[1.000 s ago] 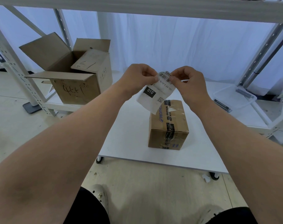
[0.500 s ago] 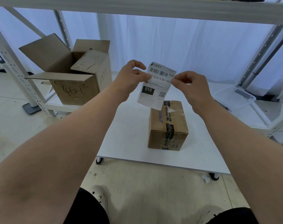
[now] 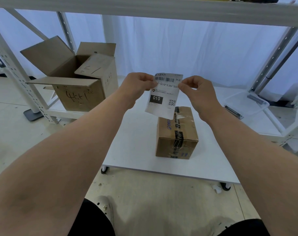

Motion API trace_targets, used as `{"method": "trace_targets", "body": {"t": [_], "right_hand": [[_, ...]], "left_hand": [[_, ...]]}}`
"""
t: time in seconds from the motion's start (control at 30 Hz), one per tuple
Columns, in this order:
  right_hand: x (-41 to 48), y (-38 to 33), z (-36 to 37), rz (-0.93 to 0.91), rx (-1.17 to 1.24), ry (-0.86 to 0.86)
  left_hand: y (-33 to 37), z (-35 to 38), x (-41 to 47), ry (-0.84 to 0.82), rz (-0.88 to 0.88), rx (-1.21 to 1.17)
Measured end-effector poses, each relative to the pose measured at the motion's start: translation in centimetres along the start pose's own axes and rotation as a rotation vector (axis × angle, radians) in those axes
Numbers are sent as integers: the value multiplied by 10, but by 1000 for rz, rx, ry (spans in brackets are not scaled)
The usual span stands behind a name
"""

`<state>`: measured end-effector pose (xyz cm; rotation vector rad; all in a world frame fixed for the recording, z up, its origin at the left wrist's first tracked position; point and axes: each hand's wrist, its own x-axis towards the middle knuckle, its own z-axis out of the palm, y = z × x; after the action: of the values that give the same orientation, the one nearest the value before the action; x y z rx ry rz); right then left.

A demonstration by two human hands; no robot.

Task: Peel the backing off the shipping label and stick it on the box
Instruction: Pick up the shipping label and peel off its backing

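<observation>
A white shipping label (image 3: 164,97) with a barcode, a black "010" patch and a QR code hangs upright in the air, printed face towards me. My left hand (image 3: 139,86) pinches its upper left edge. My right hand (image 3: 195,90) pinches its upper right edge. Below and behind the label, a small taped brown box (image 3: 178,135) stands closed on the low white platform (image 3: 136,142). The label's lower corner overlaps the box's far top edge in the view. Whether the backing is separated I cannot tell.
A large open cardboard box (image 3: 73,77) sits on the rack's lower shelf at the left. A clear plastic tray (image 3: 247,103) lies on the shelf at the right. White rack posts stand on both sides and a shelf beam (image 3: 144,9) runs overhead. The platform rolls on castors.
The label went from bent and tilted to flat and upright. Both hands moved to its top edges and the label shifted slightly lower in view.
</observation>
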<state>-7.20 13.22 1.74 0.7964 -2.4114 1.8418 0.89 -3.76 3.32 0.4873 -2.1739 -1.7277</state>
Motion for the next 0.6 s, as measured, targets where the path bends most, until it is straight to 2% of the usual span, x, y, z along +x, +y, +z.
{"method": "trace_targets", "body": {"t": [0.2, 0.27, 0.4, 0.43, 0.5, 0.6], "right_hand": [[4, 4, -1, 61, 67, -6], [3, 6, 0, 59, -4, 14], [1, 1, -1, -89, -256, 210], [1, -3, -1, -59, -227, 181], [-2, -14, 1, 115, -31, 50], [-7, -21, 3, 341, 114, -57]], "left_hand": [[3, 2, -1, 7, 1, -43], [4, 4, -1, 12, 22, -6], [3, 8, 1, 79, 107, 124], [3, 9, 1, 102, 123, 132], [1, 10, 3, 121, 135, 134], [1, 12, 0, 41, 139, 148]]}}
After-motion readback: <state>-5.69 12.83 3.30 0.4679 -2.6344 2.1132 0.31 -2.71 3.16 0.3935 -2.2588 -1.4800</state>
